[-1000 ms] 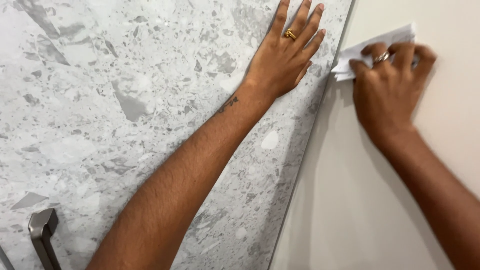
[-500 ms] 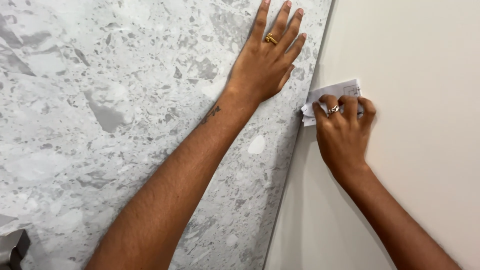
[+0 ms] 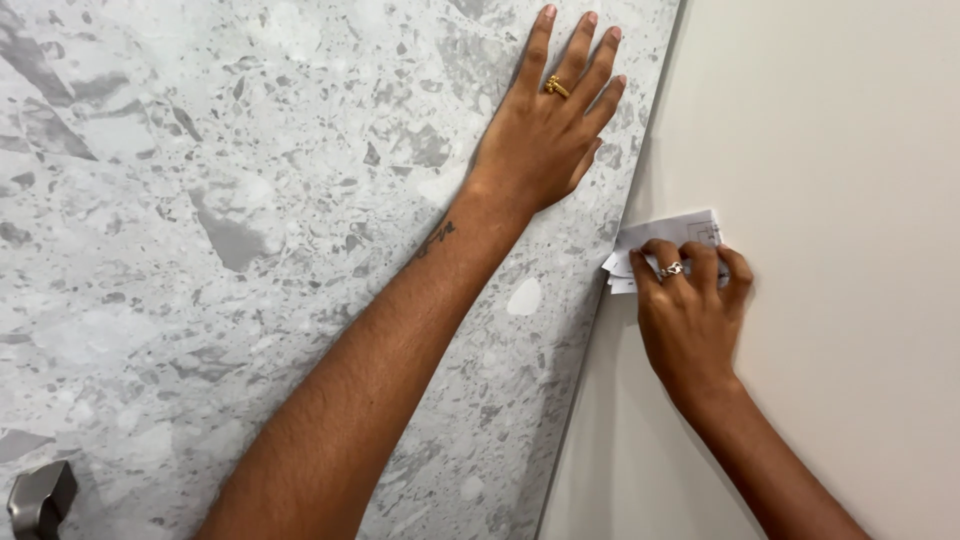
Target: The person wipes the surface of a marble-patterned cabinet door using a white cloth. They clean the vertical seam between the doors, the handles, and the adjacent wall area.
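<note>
My left hand (image 3: 545,135) lies flat with its fingers spread on a grey speckled stone-pattern panel (image 3: 250,230), near the panel's right edge; a gold ring sits on one finger. My right hand (image 3: 690,300) presses a folded white paper (image 3: 685,230) against the plain cream wall (image 3: 830,250), right beside the panel's edge. The fingers curl over the paper and hide most of it. A silver ring shows on that hand.
A grey metal handle (image 3: 38,498) sticks out at the bottom left corner of the panel. The panel's thin dark edge (image 3: 610,290) runs diagonally between the panel and the cream wall.
My right hand has slid the paper down the wall along the panel's edge, from near the top to mid-height. My left hand stays flat on the panel.
</note>
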